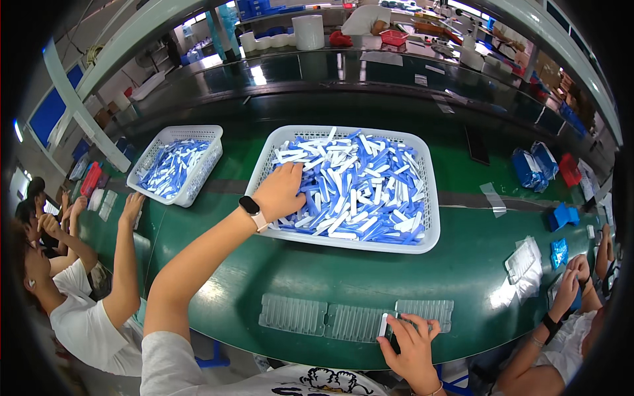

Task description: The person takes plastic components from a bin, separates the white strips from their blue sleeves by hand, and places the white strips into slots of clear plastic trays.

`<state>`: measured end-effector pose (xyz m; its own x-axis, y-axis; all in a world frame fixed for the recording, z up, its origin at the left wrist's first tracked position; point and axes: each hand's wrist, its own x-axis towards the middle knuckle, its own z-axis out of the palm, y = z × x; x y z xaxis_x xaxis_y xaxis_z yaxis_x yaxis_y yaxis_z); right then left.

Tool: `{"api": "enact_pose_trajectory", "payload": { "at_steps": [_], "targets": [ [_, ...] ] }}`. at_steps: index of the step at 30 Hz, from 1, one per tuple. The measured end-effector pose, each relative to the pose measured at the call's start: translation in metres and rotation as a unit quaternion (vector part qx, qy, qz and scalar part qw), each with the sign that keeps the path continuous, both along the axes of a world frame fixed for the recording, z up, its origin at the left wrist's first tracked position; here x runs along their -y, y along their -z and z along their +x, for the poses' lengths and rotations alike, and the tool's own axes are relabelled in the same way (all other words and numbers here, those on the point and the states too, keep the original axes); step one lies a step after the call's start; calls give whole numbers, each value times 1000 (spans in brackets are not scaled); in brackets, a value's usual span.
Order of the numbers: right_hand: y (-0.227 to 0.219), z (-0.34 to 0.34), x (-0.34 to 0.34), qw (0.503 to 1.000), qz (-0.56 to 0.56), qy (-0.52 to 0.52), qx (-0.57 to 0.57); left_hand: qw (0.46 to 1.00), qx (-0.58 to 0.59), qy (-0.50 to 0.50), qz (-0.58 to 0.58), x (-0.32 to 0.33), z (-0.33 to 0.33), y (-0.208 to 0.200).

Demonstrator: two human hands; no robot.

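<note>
My left hand (282,191) reaches over the left side of a white perforated basket (432,218) and is down among the pieces. Its fingers are curled, and their tips are hidden. Blue and white stick-shaped plastic pieces (360,188) fill this basket in a loose heap. Close to the table's near edge, my right hand (413,350) pinches one white stick-shaped piece (383,325) over the ribbed clear plastic trays. These lie in a row: a left tray (290,315), a middle tray (353,323) and a right tray (432,313), the last partly behind my fingers.
A second basket (208,158) of similar pieces stands to the left, near a co-worker's hand (134,203). Clear packaging (525,264) and blue packs (535,168) lie to the right, where another person's hands (573,274) work. Behind the green table (218,264) runs a dark raised ledge (198,86).
</note>
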<state>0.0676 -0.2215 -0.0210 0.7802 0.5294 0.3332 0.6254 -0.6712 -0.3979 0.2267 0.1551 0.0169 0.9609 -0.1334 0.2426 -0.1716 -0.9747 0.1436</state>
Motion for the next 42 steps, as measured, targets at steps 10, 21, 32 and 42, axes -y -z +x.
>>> {"api": "enact_pose_trajectory", "payload": {
  "at_steps": [10, 21, 32, 42],
  "targets": [
    [0, -1, 5, 1000, 24, -9, -12, 999, 27, -39, 2, -10, 21, 4],
    [0, 2, 2, 999, 38, -14, -10, 944, 6, -136, -301, -13, 3, -43],
    [6, 8, 1, 998, 66, 0, -14, 939, 26, -98, -328, 11, 36, -24],
    [5, 9, 5, 997, 73, -8, -13, 959, 21, -32, -280, 47, 71, -15]
  ]
}}
